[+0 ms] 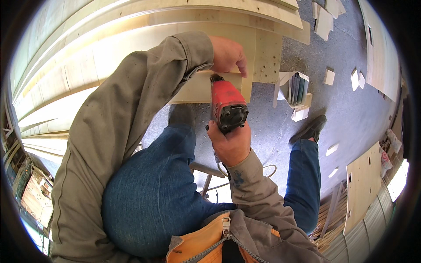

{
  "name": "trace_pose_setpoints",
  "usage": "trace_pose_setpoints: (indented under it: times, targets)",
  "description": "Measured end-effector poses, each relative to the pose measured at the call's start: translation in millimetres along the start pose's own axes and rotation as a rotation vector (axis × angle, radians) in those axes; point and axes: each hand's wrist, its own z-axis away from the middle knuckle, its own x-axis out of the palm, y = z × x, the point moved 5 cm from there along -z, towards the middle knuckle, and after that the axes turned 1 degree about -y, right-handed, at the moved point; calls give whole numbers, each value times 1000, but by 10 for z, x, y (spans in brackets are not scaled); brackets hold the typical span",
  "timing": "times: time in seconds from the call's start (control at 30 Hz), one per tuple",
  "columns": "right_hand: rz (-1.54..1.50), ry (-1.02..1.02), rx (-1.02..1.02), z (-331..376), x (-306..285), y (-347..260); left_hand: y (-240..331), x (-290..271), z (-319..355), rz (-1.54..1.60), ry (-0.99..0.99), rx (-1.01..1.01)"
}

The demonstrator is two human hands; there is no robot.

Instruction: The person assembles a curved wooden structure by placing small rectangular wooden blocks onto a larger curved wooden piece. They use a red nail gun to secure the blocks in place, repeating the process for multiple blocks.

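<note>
My right hand is wrapped round the handle of a red and black nail gun. Its nose rests at a pale wooden strip lying across the edge of the plywood. Over the strip's far edge, my left hand bends down with one finger pressed close to the strip's right end. That hand seems to hold the strip against the plywood sheet beyond it; its other fingers are partly hidden. A thin hose curves beside my right wrist.
More stacked plywood fills the far left. On the grey floor stands a small wooden box with dark flat pieces in it. Wood offcuts lie scattered at the right. A plywood panel leans at the lower right.
</note>
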Motion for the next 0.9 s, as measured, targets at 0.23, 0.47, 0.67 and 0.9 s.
trace_pose_setpoints:
  times: [0.23, 0.47, 0.67, 0.9]
  targets:
    - [-198, -84, 223, 328, -180, 85, 53, -9, 30, -12, 15, 12]
    - [-110, -77, 108, 551, -323, 149, 24, 39, 45, 12, 73, 17]
    - [-118, -36, 177, 734, -386, 291, -67, 140, 65, 99, 128, 20]
    - [-29, 12, 234, 926, -562, 500, -328, 154, 523, 191, 447, 73]
